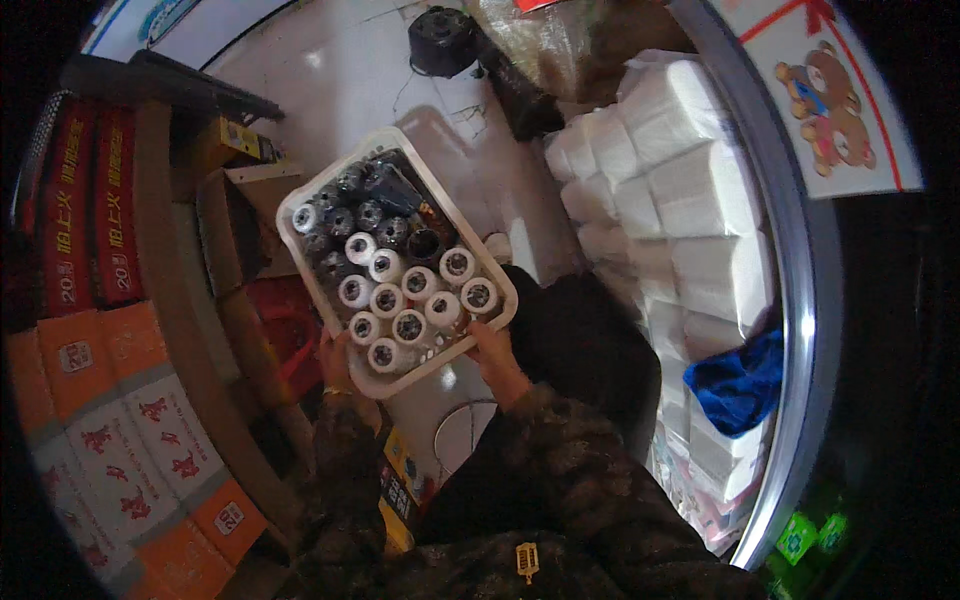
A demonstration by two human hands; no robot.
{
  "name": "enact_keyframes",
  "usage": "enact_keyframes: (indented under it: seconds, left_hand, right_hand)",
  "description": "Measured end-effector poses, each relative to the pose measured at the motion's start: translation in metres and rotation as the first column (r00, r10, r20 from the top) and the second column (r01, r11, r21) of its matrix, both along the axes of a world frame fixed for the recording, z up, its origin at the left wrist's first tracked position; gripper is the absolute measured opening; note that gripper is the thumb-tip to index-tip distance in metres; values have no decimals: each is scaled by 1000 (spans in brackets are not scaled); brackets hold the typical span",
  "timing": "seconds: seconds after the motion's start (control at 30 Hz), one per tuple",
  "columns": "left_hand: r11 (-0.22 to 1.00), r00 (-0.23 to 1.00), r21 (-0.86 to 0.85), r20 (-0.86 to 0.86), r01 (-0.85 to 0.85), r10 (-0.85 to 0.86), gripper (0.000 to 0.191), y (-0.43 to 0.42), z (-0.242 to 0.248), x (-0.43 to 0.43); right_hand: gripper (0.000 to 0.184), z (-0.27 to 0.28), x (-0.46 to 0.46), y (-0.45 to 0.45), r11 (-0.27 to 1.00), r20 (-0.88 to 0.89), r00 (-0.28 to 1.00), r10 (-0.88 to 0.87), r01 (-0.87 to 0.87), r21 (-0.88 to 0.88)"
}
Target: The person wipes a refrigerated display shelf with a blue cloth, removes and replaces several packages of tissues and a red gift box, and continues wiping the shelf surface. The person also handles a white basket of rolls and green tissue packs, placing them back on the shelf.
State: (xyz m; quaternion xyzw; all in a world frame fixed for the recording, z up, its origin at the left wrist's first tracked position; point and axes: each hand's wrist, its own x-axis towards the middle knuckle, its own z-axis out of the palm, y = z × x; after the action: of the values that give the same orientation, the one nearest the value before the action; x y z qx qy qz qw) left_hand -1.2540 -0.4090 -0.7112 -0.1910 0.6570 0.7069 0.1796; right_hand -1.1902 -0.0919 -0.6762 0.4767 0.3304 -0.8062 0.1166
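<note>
A white plastic tray (420, 370) is held up in front of me, tilted in view. My left hand (337, 361) grips its near left side, and my right hand (493, 361) holds the near right corner, thumb over the rim. Inside stand several round white spool-like pieces (386, 299) with dark centres, mostly in the near half. Similar black pieces (368, 215) fill much of the far half. A dark packet (394, 187) lies among them at the far end. Small white bits are scattered near the tray's close edge.
Stacked cartons (135, 442) and red boxes (94, 210) line the left. A red plastic container (281, 330) sits below the tray's left side. White wrapped bundles (660, 180) are piled at right, with a blue cloth (739, 382). A black cylindrical object (442, 41) lies on the tiled floor (337, 90).
</note>
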Motion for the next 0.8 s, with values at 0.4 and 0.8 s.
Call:
enact_keyframes:
  seconds: [0.4,0.8]
  left_hand:
    - [932,882,358,-454,52,126,54,89,311,105]
    - [703,923,613,-342,360,-174,47,267,438,237]
  right_hand:
    - [53,318,188,48,925,-460,882,103,86,371]
    - [61,459,386,159,709,-303,952,-48,246,661]
